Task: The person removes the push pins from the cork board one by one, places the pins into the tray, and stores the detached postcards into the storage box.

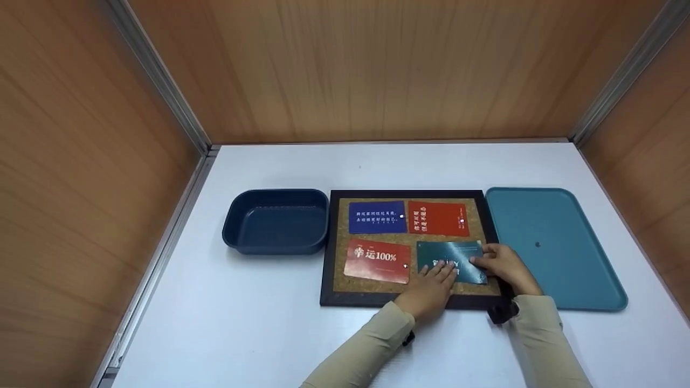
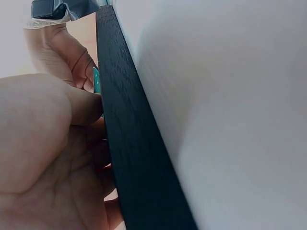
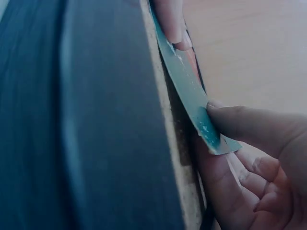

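Observation:
A green card (image 1: 448, 250) lies at the lower right of a black-framed corkboard (image 1: 337, 253). My left hand (image 1: 427, 295) rests on the card's lower left part, fingers straight and pressing down. My right hand (image 1: 509, 268) pinches the card's right edge between thumb and fingers. In the right wrist view the held end of the green card (image 3: 194, 108) stands a little off the cork. A blue card (image 1: 374, 220), a red card (image 1: 444, 221) and a lighter red card (image 1: 376, 264) lie on the cork, each with a small whitish dot, apparently a pin head, near its right edge.
A dark blue basin (image 1: 275, 252) stands left of the board, close against its frame. To the right is a flat teal tray (image 1: 566, 269), with one small dark object (image 1: 537, 244) on it. Wooden panels (image 1: 388, 70) wall in the white table (image 1: 232, 323).

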A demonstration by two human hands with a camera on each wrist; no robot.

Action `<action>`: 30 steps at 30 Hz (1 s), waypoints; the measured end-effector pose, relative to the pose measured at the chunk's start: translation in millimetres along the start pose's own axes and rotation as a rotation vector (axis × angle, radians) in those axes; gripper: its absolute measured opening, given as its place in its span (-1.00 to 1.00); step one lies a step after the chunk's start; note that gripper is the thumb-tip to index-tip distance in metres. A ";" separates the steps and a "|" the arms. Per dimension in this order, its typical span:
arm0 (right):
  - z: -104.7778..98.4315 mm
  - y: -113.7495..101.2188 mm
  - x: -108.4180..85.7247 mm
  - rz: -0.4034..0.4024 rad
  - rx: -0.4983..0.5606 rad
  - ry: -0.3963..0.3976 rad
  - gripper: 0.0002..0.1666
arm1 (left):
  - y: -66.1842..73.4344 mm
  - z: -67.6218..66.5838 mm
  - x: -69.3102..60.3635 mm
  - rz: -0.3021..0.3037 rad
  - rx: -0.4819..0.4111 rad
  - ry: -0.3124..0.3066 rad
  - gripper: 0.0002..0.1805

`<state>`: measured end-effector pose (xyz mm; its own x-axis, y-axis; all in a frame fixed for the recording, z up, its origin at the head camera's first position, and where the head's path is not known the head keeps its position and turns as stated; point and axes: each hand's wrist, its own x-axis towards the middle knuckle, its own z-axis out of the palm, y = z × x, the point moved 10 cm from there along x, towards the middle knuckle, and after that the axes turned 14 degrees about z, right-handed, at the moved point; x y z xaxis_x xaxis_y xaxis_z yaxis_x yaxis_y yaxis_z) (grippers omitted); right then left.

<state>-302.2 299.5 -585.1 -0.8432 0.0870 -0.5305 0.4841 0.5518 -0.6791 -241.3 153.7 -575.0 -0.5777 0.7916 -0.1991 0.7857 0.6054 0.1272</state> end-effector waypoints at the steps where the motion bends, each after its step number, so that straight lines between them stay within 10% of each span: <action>1: 0.1 0.0 0.0 -0.003 -0.007 0.004 -0.15 | 0.1 0.3 -0.2 0.000 -0.003 -0.001 -0.46; 30: -2.4 -1.5 -2.5 -0.025 -0.052 0.051 -0.33 | -1.3 3.8 1.9 0.009 -0.006 0.006 -0.45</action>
<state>-301.4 300.5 -581.6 -0.8665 0.1137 -0.4861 0.4507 0.5967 -0.6639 -242.6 154.1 -579.2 -0.5718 0.7976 -0.1920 0.7897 0.5986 0.1346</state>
